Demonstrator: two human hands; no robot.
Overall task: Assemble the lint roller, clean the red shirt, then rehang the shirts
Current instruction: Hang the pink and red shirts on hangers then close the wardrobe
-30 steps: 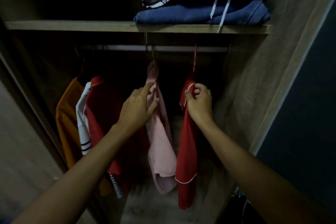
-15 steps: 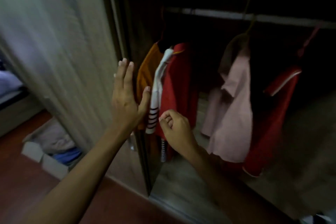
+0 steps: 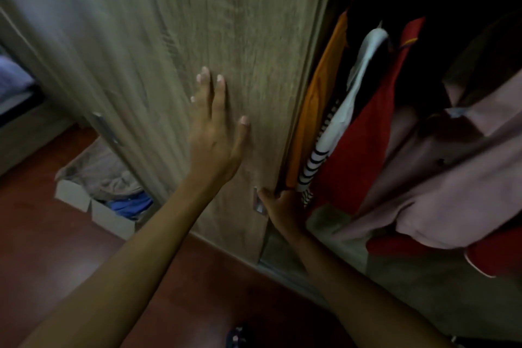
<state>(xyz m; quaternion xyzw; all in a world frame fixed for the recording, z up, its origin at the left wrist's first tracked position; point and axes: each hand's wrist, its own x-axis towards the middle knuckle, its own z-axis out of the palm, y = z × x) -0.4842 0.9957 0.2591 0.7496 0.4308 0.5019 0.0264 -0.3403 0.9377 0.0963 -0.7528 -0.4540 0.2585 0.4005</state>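
Note:
The wooden sliding wardrobe door (image 3: pixel 175 37) fills the left and middle of the view. My left hand (image 3: pixel 216 133) lies flat on its face with fingers spread. My right hand (image 3: pixel 281 203) grips the door's right edge beside a small metal handle (image 3: pixel 258 202). Inside the wardrobe hang an orange shirt (image 3: pixel 316 110), a white striped shirt (image 3: pixel 339 121), a red shirt (image 3: pixel 364 144) and a pink shirt (image 3: pixel 452 172). Below the pink one shows the hem of another red shirt (image 3: pixel 491 254) with white piping. No lint roller is in view.
A white cardboard box (image 3: pixel 93 206) with folded clothes stands on the red-brown floor (image 3: pixel 56 263) left of the door. The door's floor track (image 3: pixel 291 271) runs along the wardrobe's front. A bed edge (image 3: pixel 14 87) shows at far left.
Both hands left the pink and red shirts on the rail. The view swung left and down. My left hand is now flat on the door, my right hand on its edge; the door has slid right.

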